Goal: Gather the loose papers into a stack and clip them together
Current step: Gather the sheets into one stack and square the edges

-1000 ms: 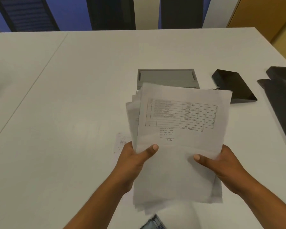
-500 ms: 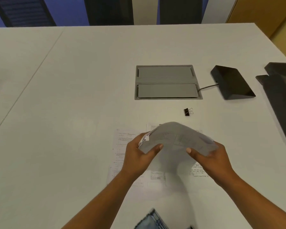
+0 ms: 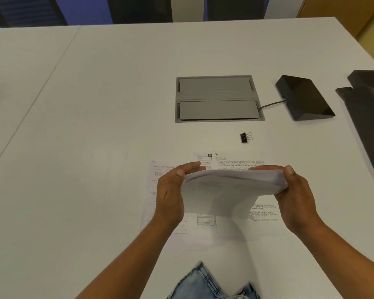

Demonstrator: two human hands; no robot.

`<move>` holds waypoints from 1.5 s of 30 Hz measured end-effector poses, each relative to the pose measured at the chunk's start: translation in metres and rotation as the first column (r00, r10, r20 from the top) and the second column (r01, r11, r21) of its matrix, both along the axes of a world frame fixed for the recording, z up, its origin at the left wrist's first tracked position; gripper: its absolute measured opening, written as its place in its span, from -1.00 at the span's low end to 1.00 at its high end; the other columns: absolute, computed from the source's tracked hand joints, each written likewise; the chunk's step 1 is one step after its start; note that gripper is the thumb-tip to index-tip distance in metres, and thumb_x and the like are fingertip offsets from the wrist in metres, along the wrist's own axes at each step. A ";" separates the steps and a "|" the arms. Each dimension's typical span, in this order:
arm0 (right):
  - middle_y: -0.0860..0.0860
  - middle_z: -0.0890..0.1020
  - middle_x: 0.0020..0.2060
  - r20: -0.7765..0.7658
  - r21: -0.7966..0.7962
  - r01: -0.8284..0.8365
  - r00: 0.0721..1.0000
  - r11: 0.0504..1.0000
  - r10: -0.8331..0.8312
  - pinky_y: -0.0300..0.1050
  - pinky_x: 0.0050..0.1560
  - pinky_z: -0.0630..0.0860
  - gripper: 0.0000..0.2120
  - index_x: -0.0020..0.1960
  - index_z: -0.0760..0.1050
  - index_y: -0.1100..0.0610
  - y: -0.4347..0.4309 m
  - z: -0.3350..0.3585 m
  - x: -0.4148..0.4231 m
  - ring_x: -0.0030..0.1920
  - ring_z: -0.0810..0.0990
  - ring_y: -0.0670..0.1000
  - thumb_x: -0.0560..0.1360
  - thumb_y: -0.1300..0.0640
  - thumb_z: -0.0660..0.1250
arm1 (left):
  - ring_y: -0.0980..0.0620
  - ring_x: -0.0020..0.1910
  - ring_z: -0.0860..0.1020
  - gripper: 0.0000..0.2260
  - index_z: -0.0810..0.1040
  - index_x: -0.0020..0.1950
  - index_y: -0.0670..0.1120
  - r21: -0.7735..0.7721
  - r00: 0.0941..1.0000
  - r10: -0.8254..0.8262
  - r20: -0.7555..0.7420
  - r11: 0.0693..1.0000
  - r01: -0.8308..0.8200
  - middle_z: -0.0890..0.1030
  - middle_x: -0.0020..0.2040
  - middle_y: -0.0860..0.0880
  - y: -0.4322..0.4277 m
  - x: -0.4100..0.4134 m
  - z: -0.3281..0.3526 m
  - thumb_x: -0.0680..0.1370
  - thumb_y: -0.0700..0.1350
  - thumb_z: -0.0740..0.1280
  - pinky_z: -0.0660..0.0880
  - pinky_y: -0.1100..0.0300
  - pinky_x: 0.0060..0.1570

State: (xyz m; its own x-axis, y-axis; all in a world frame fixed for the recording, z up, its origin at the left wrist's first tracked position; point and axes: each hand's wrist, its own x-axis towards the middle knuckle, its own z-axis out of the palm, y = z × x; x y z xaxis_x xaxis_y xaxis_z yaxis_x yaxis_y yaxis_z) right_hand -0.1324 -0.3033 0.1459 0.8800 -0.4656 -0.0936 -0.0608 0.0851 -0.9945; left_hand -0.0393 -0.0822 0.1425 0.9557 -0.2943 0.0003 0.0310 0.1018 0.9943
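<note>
A stack of white papers (image 3: 229,188) stands on its lower edge just above the table, bowed towards me. My left hand (image 3: 171,190) grips its left side and my right hand (image 3: 296,190) grips its right side. Under the stack, several loose printed and handwritten sheets (image 3: 235,161) lie flat on the white table (image 3: 95,126), partly hidden by the stack and my hands. A small black binder clip (image 3: 244,137) rests on the table beyond the sheets, apart from both hands.
A grey cable hatch (image 3: 218,98) is set into the table behind the clip. To its right stands a black wedge-shaped device (image 3: 302,98) with a cable. A dark object (image 3: 369,117) lies at the right edge. Blue denim (image 3: 207,283) shows at the bottom.
The stack came down from flat and raised in front of me to upright near the table, uncovering the clip and loose sheets. Both hands slid from its near edge to its two sides.
</note>
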 end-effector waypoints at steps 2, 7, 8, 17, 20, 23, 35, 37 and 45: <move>0.10 0.72 -0.03 -0.002 0.006 -0.003 1.000 1.000 0.003 -0.17 0.02 0.53 -0.35 -0.02 0.68 0.11 0.000 -0.002 -0.001 0.08 0.65 0.11 0.35 -0.45 0.24 | 0.04 0.03 0.69 -0.48 0.66 0.08 -0.09 -0.007 0.999 -0.022 -0.041 1.000 0.022 0.76 -0.02 -0.01 0.002 0.001 -0.001 0.46 0.21 0.09 0.55 0.27 -0.01; 0.06 0.73 0.00 0.014 -0.075 -0.066 0.998 0.995 0.067 -0.13 0.10 0.56 -0.27 0.05 0.64 0.00 -0.001 -0.008 -0.003 0.09 0.67 0.08 0.19 -0.55 0.27 | -0.02 0.20 0.63 -0.26 0.51 0.29 -0.01 0.127 0.967 -0.220 0.132 0.971 0.203 0.68 0.17 0.03 0.014 0.004 -0.007 0.26 0.42 0.41 0.55 0.15 0.20; 0.08 0.72 0.02 0.017 -0.091 -0.094 0.995 0.991 0.096 -0.12 0.10 0.57 -0.20 0.09 0.61 0.03 -0.002 -0.009 -0.004 0.08 0.68 0.08 0.15 -0.56 0.30 | 0.01 0.23 0.62 -0.26 0.50 0.31 0.01 0.187 0.950 -0.267 0.162 0.954 0.236 0.66 0.21 0.01 0.017 0.004 -0.009 0.22 0.30 0.52 0.54 0.17 0.23; -0.01 0.72 0.03 -0.039 -0.177 -0.144 0.990 0.974 0.139 -0.08 0.13 0.58 -0.34 0.12 0.61 0.03 -0.004 -0.027 -0.004 0.09 0.66 -0.02 0.13 -0.28 0.56 | 0.36 -0.17 0.63 -0.81 0.70 0.03 0.00 0.395 0.967 -0.120 0.227 0.919 0.022 0.69 -0.17 0.28 0.004 0.014 -0.023 0.53 -0.27 0.43 0.45 0.50 -0.15; -0.08 0.71 0.04 -0.056 -0.171 -0.130 0.991 0.977 0.122 -0.08 0.14 0.56 -0.44 0.08 0.62 -0.11 -0.011 -0.029 -0.004 0.12 0.66 -0.02 0.13 -0.24 0.59 | 0.37 -0.31 0.58 -0.85 0.67 -0.01 -0.01 0.358 0.971 -0.097 0.220 0.934 0.012 0.64 -0.33 0.36 0.004 0.021 -0.013 0.52 -0.25 0.43 0.41 0.52 -0.28; -0.05 0.71 0.07 -0.115 -0.209 -0.147 0.985 0.967 0.125 -0.07 0.14 0.57 -0.44 0.17 0.59 0.00 -0.016 -0.031 -0.002 0.11 0.67 -0.02 0.21 -0.09 0.59 | 0.28 -0.21 0.65 -0.87 0.67 -0.02 0.01 0.284 0.987 -0.053 0.152 0.959 0.008 0.69 -0.27 0.28 0.006 0.029 -0.007 0.49 -0.19 0.48 0.55 0.39 -0.19; -0.10 0.75 -0.11 -0.051 -0.063 0.121 0.991 0.991 -0.125 -0.19 -0.09 0.64 -0.81 0.00 0.65 0.03 -0.013 0.004 0.016 -0.07 0.72 -0.05 0.44 -0.01 0.36 | -0.14 0.13 0.67 -0.53 0.56 0.26 -0.08 -0.053 0.947 -0.247 -0.204 0.969 0.241 0.69 0.17 -0.10 -0.001 0.050 0.014 0.38 -0.05 0.53 0.62 -0.10 0.08; -0.11 0.75 -0.07 -0.022 -0.043 0.104 0.994 0.994 -0.105 -0.22 -0.11 0.63 -0.78 0.04 0.64 0.04 -0.008 0.009 0.020 -0.06 0.72 -0.08 0.42 0.02 0.37 | -0.10 0.07 0.69 -0.63 0.61 0.21 -0.10 0.014 0.936 -0.262 -0.236 0.962 0.273 0.72 0.12 -0.08 -0.007 0.041 0.010 0.42 -0.11 0.53 0.62 -0.14 0.08; -0.17 0.74 -0.15 0.014 -0.091 0.106 0.994 0.990 -0.105 -0.23 -0.13 0.63 -0.80 -0.06 0.63 -0.07 0.002 0.009 0.020 -0.07 0.71 -0.07 0.32 0.05 0.48 | 0.06 -0.03 0.70 -0.78 0.63 0.03 0.13 0.141 0.991 -0.112 -0.070 0.983 0.121 0.73 -0.09 0.18 -0.013 0.018 -0.008 0.48 -0.16 0.48 0.65 0.20 -0.10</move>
